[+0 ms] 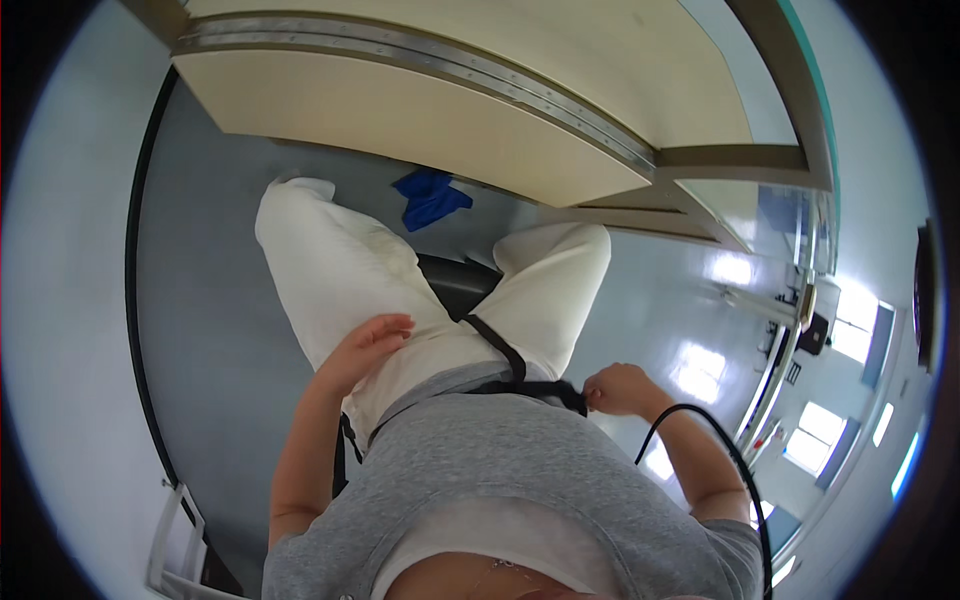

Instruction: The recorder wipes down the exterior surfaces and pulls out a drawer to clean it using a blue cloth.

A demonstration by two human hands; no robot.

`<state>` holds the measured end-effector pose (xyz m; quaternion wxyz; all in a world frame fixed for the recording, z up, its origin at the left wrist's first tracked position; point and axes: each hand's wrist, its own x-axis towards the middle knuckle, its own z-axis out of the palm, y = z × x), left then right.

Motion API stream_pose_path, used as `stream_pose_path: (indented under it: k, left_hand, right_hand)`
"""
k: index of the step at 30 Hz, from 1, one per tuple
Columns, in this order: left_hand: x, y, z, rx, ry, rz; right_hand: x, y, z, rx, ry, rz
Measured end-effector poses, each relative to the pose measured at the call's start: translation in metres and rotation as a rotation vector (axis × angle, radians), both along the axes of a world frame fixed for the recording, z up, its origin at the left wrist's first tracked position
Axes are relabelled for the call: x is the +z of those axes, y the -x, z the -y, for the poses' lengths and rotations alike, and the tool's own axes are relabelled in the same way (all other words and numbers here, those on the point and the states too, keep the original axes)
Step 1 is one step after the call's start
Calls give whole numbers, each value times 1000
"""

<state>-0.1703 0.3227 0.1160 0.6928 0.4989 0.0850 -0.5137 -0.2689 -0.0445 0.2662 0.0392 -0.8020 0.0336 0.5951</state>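
Over my left thigh, in white trousers [337, 255], my left hand [366, 349] hovers or rests with its fingers loosely bent and nothing in them. At the right side of my waist, my right hand [619, 388] has its fingers closed on the end of a black strap [564, 391]. This strap crosses my waist at the hem of a grey shirt [480, 442]. Another black strap piece [499, 341] hangs down over my lap. Part of a black seat [459, 281] shows between my thighs.
Ahead stands a cream panelled bench [420, 97] with a metal strip. A blue cloth [431, 199] lies on the grey floor [217, 300] beneath its edge. A black cable [720, 427] loops past my right forearm. To the left runs a wall [67, 285] with black skirting.
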Motion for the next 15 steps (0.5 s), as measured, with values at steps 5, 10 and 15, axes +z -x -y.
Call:
stream_pose_path:
  k: [5,10,15]
  left_hand:
    - [-20,9,-11,195,-249,312]
    - [-6,-52,-15,190,-1042,1246]
    - [-22,-91,-9,116,-1282,1242]
  right_hand:
    - [-82,-115,17,136,-151,266]
    - [-206,-177,-27,397,-215,572]
    - [-349,-208,-67,262,-270,491]
